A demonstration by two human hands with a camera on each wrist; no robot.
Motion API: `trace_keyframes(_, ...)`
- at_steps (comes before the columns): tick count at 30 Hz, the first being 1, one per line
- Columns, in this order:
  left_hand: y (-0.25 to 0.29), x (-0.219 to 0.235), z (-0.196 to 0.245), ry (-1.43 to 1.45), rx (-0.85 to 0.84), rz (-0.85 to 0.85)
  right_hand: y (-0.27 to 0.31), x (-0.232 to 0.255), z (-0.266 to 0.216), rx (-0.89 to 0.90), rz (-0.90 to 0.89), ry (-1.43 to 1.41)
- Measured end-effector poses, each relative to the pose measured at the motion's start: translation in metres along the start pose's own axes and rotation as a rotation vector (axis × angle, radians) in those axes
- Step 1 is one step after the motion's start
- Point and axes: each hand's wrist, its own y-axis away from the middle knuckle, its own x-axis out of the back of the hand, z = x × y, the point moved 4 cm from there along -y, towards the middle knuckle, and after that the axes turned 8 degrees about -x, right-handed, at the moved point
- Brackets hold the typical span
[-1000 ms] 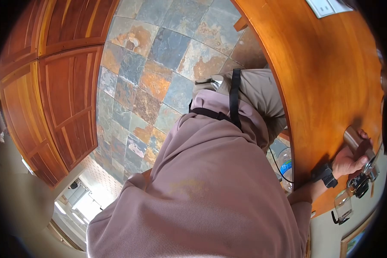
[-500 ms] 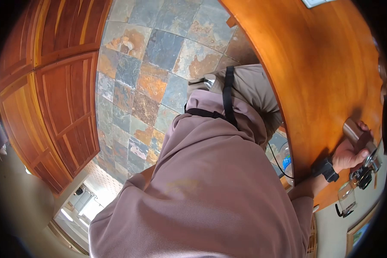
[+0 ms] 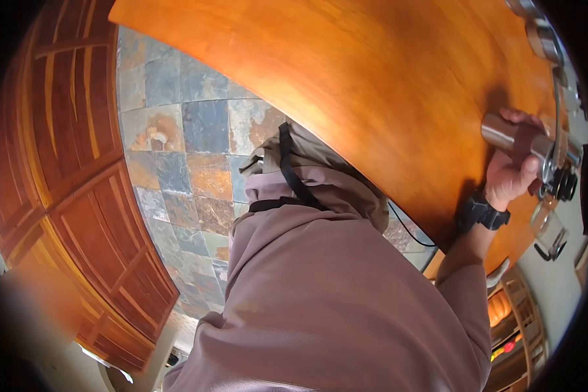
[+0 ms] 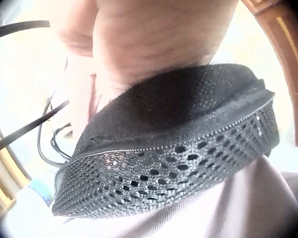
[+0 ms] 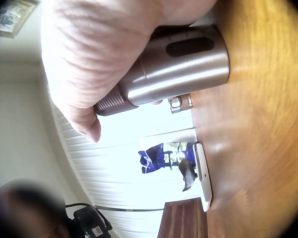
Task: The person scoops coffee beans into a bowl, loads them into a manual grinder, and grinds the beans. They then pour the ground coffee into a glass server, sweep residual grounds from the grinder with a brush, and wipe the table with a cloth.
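My right hand (image 3: pixel 513 176) grips a brushed-steel hand coffee grinder (image 3: pixel 498 133) with a brown band. In the right wrist view, the grinder (image 5: pixel 184 67) has an oval window in its side and a brown ribbed collar near the thumb; its base is close to the wooden tabletop. Just beyond this hand in the head view are a black round object (image 3: pixel 564 185) and a clear glass vessel (image 3: pixel 546 221) with a black handle. My left hand (image 4: pixel 159 39) shows only in its wrist view, above a black mesh wrist strap (image 4: pixel 174 144); its fingers are mostly hidden.
The curved wooden table (image 3: pixel 372 98) spans the upper right. Metal canisters (image 3: pixel 542 40) line its far edge. Wooden cabinets (image 3: pixel 91 242) stand left across the slate-tiled floor (image 3: pixel 206 127). A wooden shelf (image 3: pixel 532 326) stands at lower right. A dark cable (image 3: pixel 405 225) hangs beside the table.
The head view has swung toward the table, so more tabletop and the wooden shelf show. My right hand still holds the coffee grinder and appears higher and farther left in the picture.
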Motion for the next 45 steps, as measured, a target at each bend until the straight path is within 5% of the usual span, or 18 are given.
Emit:
trace_keyframes(10,-0.012,0.050,-0.002,-0.123,-0.040,0.044,0.001,-0.005,-0.003,0.013,-0.006,0.011)
trace_keyframes(45,-0.014,0.104,0.005,-0.335,-0.122,0.240,0.002,0.003,0.002,0.003,-0.040,0.050)
